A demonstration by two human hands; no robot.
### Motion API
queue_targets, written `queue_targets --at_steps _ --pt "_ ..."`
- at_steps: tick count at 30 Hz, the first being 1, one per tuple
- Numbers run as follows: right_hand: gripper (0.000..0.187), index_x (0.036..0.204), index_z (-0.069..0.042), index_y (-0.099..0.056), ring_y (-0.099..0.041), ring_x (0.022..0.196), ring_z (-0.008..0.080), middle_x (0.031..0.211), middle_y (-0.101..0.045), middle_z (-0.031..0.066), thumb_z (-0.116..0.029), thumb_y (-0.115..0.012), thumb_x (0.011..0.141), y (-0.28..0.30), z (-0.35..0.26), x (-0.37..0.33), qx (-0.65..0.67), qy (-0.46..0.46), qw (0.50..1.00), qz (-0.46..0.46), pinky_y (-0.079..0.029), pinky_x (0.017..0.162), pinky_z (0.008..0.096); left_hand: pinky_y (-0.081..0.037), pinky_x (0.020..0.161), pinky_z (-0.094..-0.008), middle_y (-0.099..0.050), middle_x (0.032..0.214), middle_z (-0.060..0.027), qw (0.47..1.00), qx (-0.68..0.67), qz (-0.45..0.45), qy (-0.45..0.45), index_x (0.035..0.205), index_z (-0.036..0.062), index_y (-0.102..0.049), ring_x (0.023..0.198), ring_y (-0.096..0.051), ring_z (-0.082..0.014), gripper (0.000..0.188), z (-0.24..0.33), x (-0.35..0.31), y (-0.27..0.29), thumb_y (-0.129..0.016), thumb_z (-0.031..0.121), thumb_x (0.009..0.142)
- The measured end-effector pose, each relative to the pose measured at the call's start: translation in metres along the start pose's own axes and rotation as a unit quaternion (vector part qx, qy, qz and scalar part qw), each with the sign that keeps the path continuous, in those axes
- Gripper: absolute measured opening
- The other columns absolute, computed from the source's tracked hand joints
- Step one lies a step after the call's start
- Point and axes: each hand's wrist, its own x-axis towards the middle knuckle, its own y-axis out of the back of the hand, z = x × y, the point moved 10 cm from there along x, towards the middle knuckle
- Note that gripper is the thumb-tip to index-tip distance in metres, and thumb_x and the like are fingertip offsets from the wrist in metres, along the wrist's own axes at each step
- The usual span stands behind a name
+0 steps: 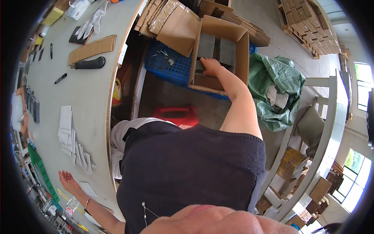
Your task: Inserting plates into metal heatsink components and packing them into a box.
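Observation:
My right hand reaches down into an open cardboard box. Its fingers are curled and closed beside flat-topped grey blocks or small boxes packed inside; what they grip is hidden. Over the worktable on the left, my left hand is open, palm partly up and fingers apart, holding nothing. Closest to that hand are a single white card-like piece and a fanned row of similar white pieces.
The box rests on a blue plastic crate. Flattened cardboard leans beside it; a green tarp sack stands to its right. A red stool is below. A black-handled tool, cardboard strip and marker lie on the table.

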Motion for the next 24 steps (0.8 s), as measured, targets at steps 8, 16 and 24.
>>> queue_targets --at_steps 8,16,24 --pt "0.073 0.125 -0.008 -0.043 -0.052 0.110 0.0295 0.116 -0.054 0.0117 -0.024 -0.079 0.062 0.007 -0.015 -0.013 -0.057 0.001 0.997 0.050 -0.047 0.086 0.0420 -0.047 0.081 -0.0261 -0.059 0.103 -0.0034 1.000 0.004 -0.027 0.006 0.120 0.0063 -0.055 0.088 -0.056 -0.0118 0.037 -0.006 0.003 -0.009 -0.060 0.026 0.090" --pt "0.099 0.141 -0.008 -0.026 -0.030 0.133 0.0291 0.142 -0.033 0.0121 -0.032 -0.081 0.063 0.027 -0.006 -0.020 -0.071 -0.053 0.976 0.197 -0.029 0.106 0.0429 -0.047 0.081 -0.0261 -0.059 0.104 -0.0037 0.999 0.003 -0.050 0.010 0.120 0.0058 -0.055 0.088 -0.056 -0.0119 0.036 -0.013 0.021 -0.015 -0.060 0.026 0.090" --pt "0.104 0.145 -0.008 -0.021 -0.024 0.137 0.0342 0.148 -0.023 0.0192 -0.028 -0.080 0.061 -0.006 -0.006 0.021 -0.049 -0.038 0.996 0.058 -0.028 0.109 0.0449 -0.047 0.077 -0.0271 -0.061 0.102 -0.0050 0.996 0.077 0.024 -0.034 0.118 0.0064 -0.057 0.086 -0.057 -0.0133 0.033 -0.017 -0.010 0.041 -0.055 0.025 0.091"
